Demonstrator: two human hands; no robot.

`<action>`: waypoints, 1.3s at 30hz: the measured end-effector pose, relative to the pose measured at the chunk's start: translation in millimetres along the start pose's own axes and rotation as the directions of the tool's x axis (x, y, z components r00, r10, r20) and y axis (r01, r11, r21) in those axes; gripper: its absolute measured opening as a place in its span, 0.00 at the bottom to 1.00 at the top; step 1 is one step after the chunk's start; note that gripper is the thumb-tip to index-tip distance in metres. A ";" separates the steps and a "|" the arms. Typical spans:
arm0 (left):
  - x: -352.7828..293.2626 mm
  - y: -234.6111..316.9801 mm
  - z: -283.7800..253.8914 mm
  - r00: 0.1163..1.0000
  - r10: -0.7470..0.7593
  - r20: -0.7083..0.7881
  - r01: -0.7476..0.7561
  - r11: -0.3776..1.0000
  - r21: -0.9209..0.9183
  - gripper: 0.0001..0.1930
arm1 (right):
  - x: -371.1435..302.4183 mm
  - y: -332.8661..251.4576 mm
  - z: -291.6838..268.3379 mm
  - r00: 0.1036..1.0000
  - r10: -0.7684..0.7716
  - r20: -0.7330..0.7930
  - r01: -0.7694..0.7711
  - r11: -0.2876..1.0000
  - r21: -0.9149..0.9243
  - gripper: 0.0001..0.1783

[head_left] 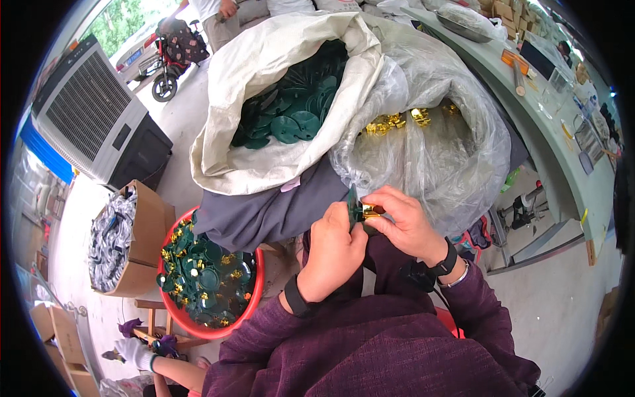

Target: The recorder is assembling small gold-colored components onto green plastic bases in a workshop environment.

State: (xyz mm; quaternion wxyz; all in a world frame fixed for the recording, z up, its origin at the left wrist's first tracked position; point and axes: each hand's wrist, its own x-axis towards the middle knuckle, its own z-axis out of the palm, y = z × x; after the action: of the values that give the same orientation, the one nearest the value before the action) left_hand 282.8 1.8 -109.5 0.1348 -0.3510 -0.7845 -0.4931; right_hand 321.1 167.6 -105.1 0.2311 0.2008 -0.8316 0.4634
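In front of my lap, my left hand (335, 248) grips a dark green plastic disc (352, 202), seen nearly edge-on. Between the thumb and fingers of my right hand (405, 221) is a small shiny gold clip (370, 210), held against the disc's face. Part of both pieces is hidden behind my fingers. Just beyond my hands, a white woven sack (221, 139) lies open with many green discs (291, 122) inside. To its right, a clear plastic bag (430, 165) holds gold clips (387, 124).
A red basin (260, 284) at left holds green discs with gold pieces. Beside it stands a cardboard box (147, 245) of silvery parts. An air cooler (92, 112) is far left, a long table (562, 132) right. A co-worker's gloved hand (135, 354) shows lower left.
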 end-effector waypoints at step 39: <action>127.6 -118.0 -76.6 0.975 0.194 0.105 -0.221 0.824 0.522 0.26 | 106.5 167.2 28.8 0.869 0.451 -0.203 -0.468 0.617 -0.632 0.18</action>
State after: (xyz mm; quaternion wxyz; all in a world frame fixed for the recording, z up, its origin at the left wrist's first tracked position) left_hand 100.4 -42.9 -82.0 0.2604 -0.3948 -0.8502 -0.2313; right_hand 137.2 211.8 -171.0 0.1708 -0.1196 -0.9608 0.1828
